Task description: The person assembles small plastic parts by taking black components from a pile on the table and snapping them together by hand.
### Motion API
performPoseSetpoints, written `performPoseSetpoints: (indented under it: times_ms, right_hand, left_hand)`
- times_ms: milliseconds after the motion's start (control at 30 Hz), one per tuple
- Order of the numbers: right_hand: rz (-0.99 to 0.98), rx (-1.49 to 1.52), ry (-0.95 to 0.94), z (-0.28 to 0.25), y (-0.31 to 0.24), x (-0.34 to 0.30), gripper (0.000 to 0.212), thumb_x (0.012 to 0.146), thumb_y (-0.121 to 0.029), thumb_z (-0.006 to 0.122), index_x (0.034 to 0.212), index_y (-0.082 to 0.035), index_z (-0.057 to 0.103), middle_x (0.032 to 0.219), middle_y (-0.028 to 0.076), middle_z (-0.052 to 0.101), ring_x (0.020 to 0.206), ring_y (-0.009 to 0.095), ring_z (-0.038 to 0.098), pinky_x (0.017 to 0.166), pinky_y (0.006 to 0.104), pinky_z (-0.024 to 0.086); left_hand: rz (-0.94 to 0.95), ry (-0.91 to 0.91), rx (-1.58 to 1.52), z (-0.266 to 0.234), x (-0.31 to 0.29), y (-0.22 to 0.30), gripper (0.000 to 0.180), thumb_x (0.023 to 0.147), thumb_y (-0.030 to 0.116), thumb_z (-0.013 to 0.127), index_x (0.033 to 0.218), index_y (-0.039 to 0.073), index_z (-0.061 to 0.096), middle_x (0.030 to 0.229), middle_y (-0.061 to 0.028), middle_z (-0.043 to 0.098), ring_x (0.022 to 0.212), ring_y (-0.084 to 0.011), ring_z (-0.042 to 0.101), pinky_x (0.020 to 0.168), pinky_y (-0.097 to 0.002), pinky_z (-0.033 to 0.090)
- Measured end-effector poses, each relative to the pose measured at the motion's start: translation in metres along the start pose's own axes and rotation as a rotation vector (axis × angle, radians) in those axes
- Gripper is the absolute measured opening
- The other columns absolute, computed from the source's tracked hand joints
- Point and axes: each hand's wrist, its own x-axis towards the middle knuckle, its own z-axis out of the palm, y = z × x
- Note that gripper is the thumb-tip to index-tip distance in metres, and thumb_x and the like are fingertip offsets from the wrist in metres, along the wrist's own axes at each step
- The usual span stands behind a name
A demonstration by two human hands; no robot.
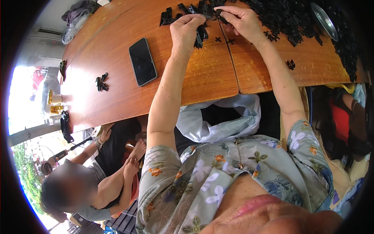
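Both arms reach to the far edge of the view, over a wooden table. My left hand (186, 32) is closed, thumb and forefinger pressed together among black plastic pieces; what they pinch is too small to make out. A black plastic piece (201, 38) shows just below its fingers, held or lying there, I cannot tell. My right hand (242, 24) is closed, a small black plastic piece (220, 16) between thumb and fingers. Several black clip-like pieces (166, 17) lie beyond and left of my left hand. Small cross-shaped black pieces (218, 39) lie between the hands.
A large heap of black plastic parts (286, 19) covers the far right, with a metal dish (324, 22) on it. A phone (142, 61) and a few black pieces (102, 82) lie left. Below the table edge hangs a white bag (249, 117). Another person (113, 171) sits at left.
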Motion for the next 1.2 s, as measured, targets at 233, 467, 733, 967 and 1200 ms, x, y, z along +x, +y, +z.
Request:
performPoseSetpoints:
  times_ms: [233, 467, 733, 967, 1200]
  right_hand:
    - [-0.393, -0.166, 0.118, 0.016, 0.021, 0.006, 0.018, 0.092, -0.019, 0.069, 0.106, -0.008, 0.076, 0.093, 0.005, 0.071, 0.082, 0.015, 0.067, 0.071, 0.0266, 0.053]
    - [-0.597, -0.178, 0.232, 0.021, 0.031, 0.012, 0.016, 0.088, -0.012, 0.072, 0.102, -0.006, 0.075, 0.092, 0.005, 0.07, 0.08, 0.018, 0.068, 0.069, 0.0278, 0.054]
    - [-0.62, -0.237, 0.28, 0.019, 0.026, 0.01, 0.014, 0.088, -0.008, 0.071, 0.102, -0.004, 0.074, 0.09, 0.007, 0.07, 0.078, 0.021, 0.068, 0.068, 0.0307, 0.055]
    - [-0.4, 0.08, 0.146, 0.017, 0.014, 0.003, 0.02, 0.093, -0.013, 0.067, 0.111, -0.007, 0.074, 0.085, 0.003, 0.07, 0.068, 0.01, 0.061, 0.063, 0.0219, 0.05]
    - [-0.154, 0.461, -0.021, 0.01, 0.01, -0.003, 0.023, 0.095, -0.016, 0.067, 0.116, -0.007, 0.07, 0.081, -0.002, 0.063, 0.064, 0.004, 0.054, 0.054, 0.0177, 0.042]
  left_hand:
    - [-0.073, -0.083, -0.066, 0.008, -0.011, 0.011, 0.018, 0.086, 0.009, 0.071, 0.096, -0.006, 0.07, 0.076, -0.0089, 0.068, 0.057, -0.0152, 0.065, 0.047, -0.0249, 0.051]
    - [-0.14, -0.177, -0.158, 0.01, -0.015, 0.013, 0.022, 0.089, 0.014, 0.073, 0.098, -0.006, 0.07, 0.076, -0.0085, 0.068, 0.057, -0.0138, 0.063, 0.048, -0.024, 0.049]
    - [-0.157, -0.226, -0.197, 0.014, -0.014, 0.01, 0.028, 0.089, 0.022, 0.075, 0.099, -0.003, 0.069, 0.076, -0.0057, 0.067, 0.058, -0.0104, 0.061, 0.05, -0.0234, 0.049]
    - [-0.05, -0.097, -0.383, 0.016, -0.014, 0.006, 0.012, 0.091, 0.008, 0.067, 0.098, -0.002, 0.069, 0.078, -0.0085, 0.068, 0.061, -0.0139, 0.063, 0.052, -0.024, 0.051]
    - [-0.024, -0.132, -0.378, 0.016, -0.017, 0.006, 0.013, 0.09, 0.01, 0.07, 0.097, -0.001, 0.071, 0.075, -0.0087, 0.068, 0.059, -0.0137, 0.063, 0.051, -0.0248, 0.05]
